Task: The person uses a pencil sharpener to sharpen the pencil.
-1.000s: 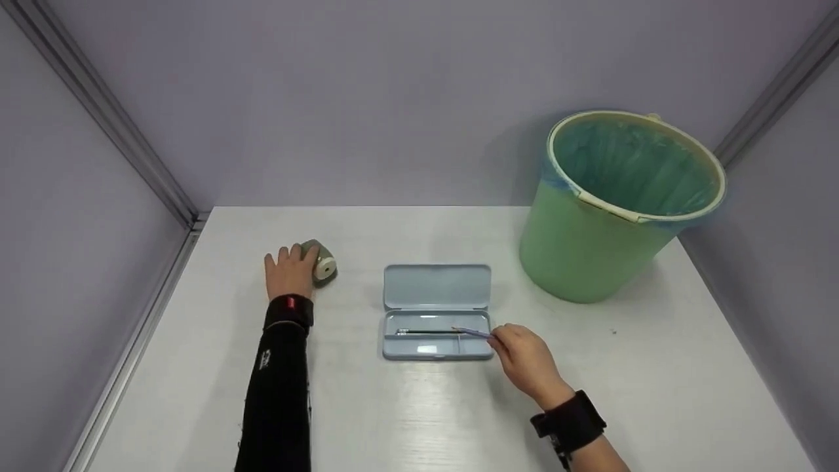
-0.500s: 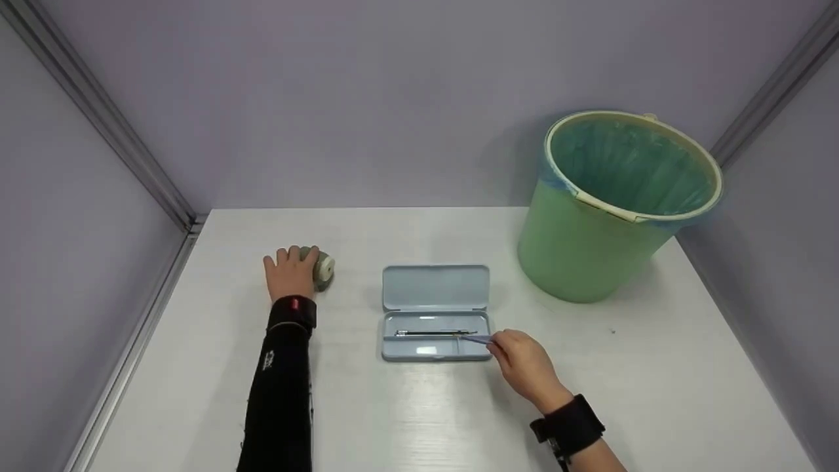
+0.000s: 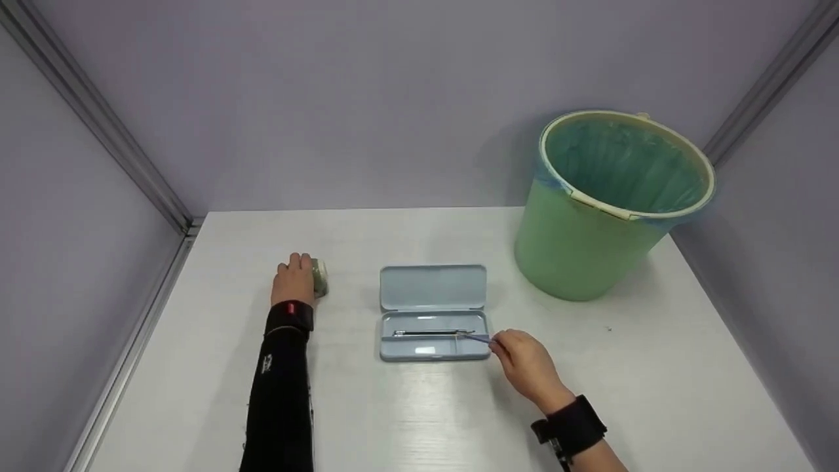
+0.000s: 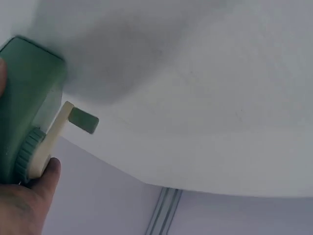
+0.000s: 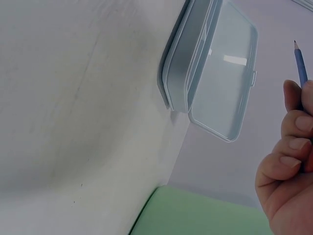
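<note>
My left hand [image 3: 293, 280] grips a green crank pencil sharpener [image 4: 32, 83] over the left part of the white table; the cream crank [image 4: 51, 139] points outward in the left wrist view. My right hand [image 3: 526, 362] pinches a blue pencil [image 5: 300, 63], its sharpened tip pointing away from the fingers. In the head view that pencil overlaps the right end of an open light-blue pencil case [image 3: 432, 288]. A dark pencil [image 3: 426, 333] lies lengthwise inside the case, whose lid is folded back.
A green trash bin [image 3: 577, 255] with a liner stands at the back right of the table [image 3: 406, 419]. Walls rise behind and on both sides. A tiny dark speck [image 3: 609, 328] lies right of the case.
My left hand has drawn slightly nearer and turned the sharpener, so less of it shows. The blue pencil in my right hand has tilted and dipped a little at its tip.
</note>
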A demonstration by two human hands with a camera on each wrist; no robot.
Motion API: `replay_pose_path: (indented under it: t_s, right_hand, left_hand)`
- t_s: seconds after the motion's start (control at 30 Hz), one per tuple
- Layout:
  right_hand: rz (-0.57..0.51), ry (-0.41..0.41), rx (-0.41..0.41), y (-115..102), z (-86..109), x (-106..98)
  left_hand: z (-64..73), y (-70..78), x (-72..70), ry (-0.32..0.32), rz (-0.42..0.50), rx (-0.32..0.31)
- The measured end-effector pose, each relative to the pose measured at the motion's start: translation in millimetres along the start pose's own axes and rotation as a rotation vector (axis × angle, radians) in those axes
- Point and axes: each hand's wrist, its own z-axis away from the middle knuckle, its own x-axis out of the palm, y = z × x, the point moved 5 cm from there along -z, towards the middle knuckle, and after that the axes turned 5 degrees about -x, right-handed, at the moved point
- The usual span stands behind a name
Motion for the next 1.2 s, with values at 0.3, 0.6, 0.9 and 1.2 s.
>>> replay_pose_path:
  t_s: [0.3,0.6,0.9,1.2]
  right_hand:
    - [-0.027,0.007,0.017,0,0.3,0]
    - [-0.037,0.021,-0.009,-2,-4.0,1]
    - [-0.049,-0.02,0.017,0,-1.1,5]
    - [-0.094,-0.039,0.003,2,10.7,6]
  left_hand:
    - [6.0,-3.1,-7.5,-0.13,0.079,-0.049]
    - [42.6,28.4,-37.0,-0.181,0.162,0.072]
    - [118.7,108.9,-42.8,-0.251,0.329,0.28]
    - [154.8,157.7,-16.9,-0.275,0.241,0.488]
